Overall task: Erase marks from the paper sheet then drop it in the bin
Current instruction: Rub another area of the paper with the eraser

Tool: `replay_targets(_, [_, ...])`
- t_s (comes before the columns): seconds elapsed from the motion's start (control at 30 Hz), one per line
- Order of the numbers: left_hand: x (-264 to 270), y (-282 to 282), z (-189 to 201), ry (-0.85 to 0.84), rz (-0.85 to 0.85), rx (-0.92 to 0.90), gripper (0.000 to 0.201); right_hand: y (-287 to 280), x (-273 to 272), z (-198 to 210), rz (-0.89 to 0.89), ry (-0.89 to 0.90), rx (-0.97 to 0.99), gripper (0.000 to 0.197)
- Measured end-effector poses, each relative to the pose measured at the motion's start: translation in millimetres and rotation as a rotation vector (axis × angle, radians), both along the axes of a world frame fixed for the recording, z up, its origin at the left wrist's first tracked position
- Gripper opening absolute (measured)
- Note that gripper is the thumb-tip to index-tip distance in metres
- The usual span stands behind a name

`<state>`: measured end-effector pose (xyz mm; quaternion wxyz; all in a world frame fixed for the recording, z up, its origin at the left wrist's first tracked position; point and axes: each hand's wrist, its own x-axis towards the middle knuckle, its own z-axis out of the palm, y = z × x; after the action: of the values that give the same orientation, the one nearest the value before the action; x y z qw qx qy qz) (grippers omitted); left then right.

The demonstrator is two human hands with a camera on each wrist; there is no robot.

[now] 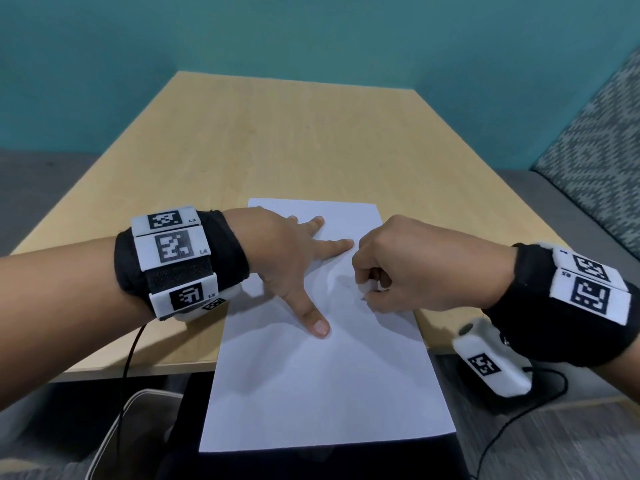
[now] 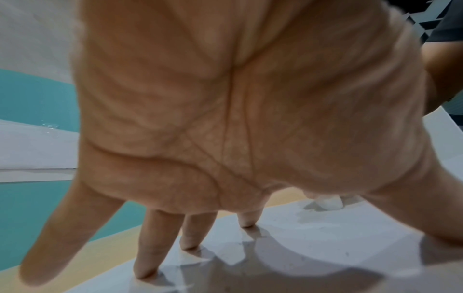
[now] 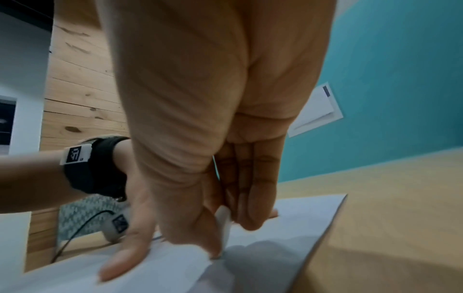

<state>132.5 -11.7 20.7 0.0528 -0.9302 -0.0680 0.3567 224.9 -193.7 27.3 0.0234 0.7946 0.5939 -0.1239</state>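
A white paper sheet (image 1: 322,386) lies on the wooden table (image 1: 277,140) and overhangs its near edge. My left hand (image 1: 294,258) is spread flat on the sheet, thumb and fingers straight, pressing it down; the left wrist view shows the fingertips (image 2: 145,273) on the paper (image 2: 313,257). My right hand (image 1: 391,268) is curled round a small white eraser (image 1: 369,287), its tip on the sheet beside faint grey marks (image 1: 346,284). In the right wrist view the eraser (image 3: 224,222) sits between thumb and fingers over the paper (image 3: 288,237). The eraser (image 2: 328,203) also shows past the left palm.
A white-rimmed bin (image 1: 138,420) stands on the floor below the table's near left edge. A patterned grey seat (image 1: 595,161) is at the right. A teal wall (image 1: 311,32) rises behind the table. Black cables (image 1: 502,431) hang from both wrists.
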Motion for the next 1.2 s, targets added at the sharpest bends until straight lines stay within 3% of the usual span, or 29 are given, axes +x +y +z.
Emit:
replay_targets(0.2, [0.0, 2.1, -1.8, -0.003, -0.012, 0.011, 0.144, 0.0, 11.9, 3.5, -0.061, -0.078, 0.029, 0.006])
replay_targets(0.27, [0.5, 2.8, -2.1, -0.007, -0.018, 0.020, 0.144, -1.1, 1.1, -1.6, -0.006, -0.148, 0.009, 0.010])
replay_targets(0.37, [1.5, 3.1, -2.4, 0.002, -0.019, 0.014, 0.144, -4.0, -7.4, 3.0, 0.031, -0.081, -0.011, 0.009])
replay_targets(0.5, [-0.3, 1.9, -1.0, 0.013, -0.015, 0.006, 0.143, -14.6, 22.1, 22.3, -0.083, -0.045, 0.085, 0.016])
replay_targets(0.63, [1.0, 1.5, 4.0, 0.043, -0.008, 0.020, 0.141, -27.7, 19.5, 13.9, -0.118, 0.059, 0.060, 0.023])
replay_targets(1.2, [8.7, -7.5, -6.8, -0.088, -0.049, 0.011, 0.135, -5.1, 25.5, -2.8, -0.044, 0.061, 0.126, 0.018])
